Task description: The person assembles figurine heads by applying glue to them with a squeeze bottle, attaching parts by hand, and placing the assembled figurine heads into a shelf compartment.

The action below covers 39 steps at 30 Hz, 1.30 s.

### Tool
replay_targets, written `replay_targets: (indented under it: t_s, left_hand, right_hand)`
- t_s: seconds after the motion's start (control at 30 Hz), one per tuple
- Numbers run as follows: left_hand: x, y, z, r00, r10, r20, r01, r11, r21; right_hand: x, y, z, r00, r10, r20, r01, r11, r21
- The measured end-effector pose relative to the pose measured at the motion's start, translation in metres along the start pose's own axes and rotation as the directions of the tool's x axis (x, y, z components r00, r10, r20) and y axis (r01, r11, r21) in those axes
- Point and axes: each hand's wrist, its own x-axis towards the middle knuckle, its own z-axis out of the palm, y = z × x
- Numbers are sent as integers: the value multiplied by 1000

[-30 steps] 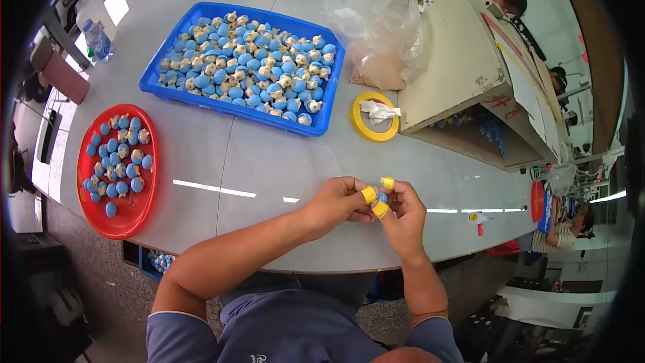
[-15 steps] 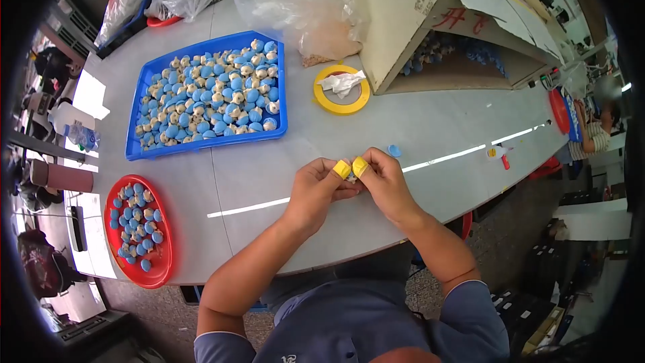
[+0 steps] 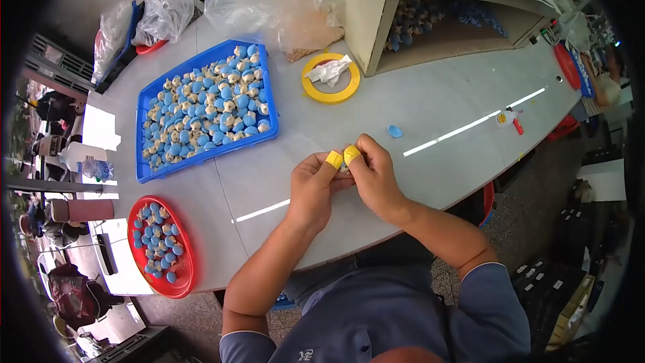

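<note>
My left hand [image 3: 312, 187] and my right hand [image 3: 377, 180] meet above the grey table, fingers closed. Yellow tape wraps both thumbs. Between the fingertips they pinch a small blue-and-cream piece [image 3: 345, 167], mostly hidden by the thumbs. A loose blue cap-like disc [image 3: 394, 131] lies on the table just beyond my right hand. To the left, a blue tray [image 3: 274, 129] holds many small blue-and-cream pieces. A red oval tray [image 3: 187, 275] nearer the table's left edge carries more of them.
A yellow tape roll [image 3: 327, 98] with crumpled tissue stands beyond my hands. Behind it are plastic bags [image 3: 269, 3] and a box [image 3: 359, 13] with blue parts inside. A small white bottle [image 3: 505, 118] with a red part is at the right; a pink cylinder [image 3: 91, 210] stands far left.
The camera view has shifted and turned slightly, so the trays and box appear displaced. Both hands still pinch the small piece together, thumbs close to each other.
</note>
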Motion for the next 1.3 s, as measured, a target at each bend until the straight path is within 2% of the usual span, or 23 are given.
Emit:
replay_targets:
  t_s: [0.1,0.4,0.47,0.5,0.53,0.57,0.63,0.73,0.83,1.3]
  left_hand:
    - [0,-2,-2,1000,14,22,-13,1000,-15]
    - [1,-13,-1,979,197,48,-199,979,50]
    - [-8,-13,5,929,359,87,-368,918,146]
    - [-13,-12,8,886,449,112,-463,866,188]
    - [-16,-11,7,729,646,225,-682,659,317]
    - [-23,-8,7,619,722,309,-774,493,398]
    - [-30,-3,4,391,781,486,-890,186,416]
    - [-37,3,7,310,762,569,-927,110,358]
    - [-39,2,10,287,766,576,-938,104,330]
    - [-42,-11,8,421,753,506,-895,253,368]
  right_hand:
    - [-2,-2,1,999,-46,-25,45,998,-37]
    - [-5,2,0,993,-115,-25,113,991,-73]
    - [-11,-3,2,971,-236,-32,237,972,12]
    - [-12,-7,3,951,-308,-30,309,949,56]
    - [-13,-11,-5,861,-508,19,508,858,-83]
    - [-12,-6,-10,747,-662,63,665,740,-103]
    - [-15,-15,-15,624,-774,107,781,620,-72]
    - [-15,-20,-20,470,-873,128,882,464,-77]
    - [-16,-21,-22,402,-904,142,914,388,-122]
    - [-19,-11,-22,484,-866,124,875,476,-93]
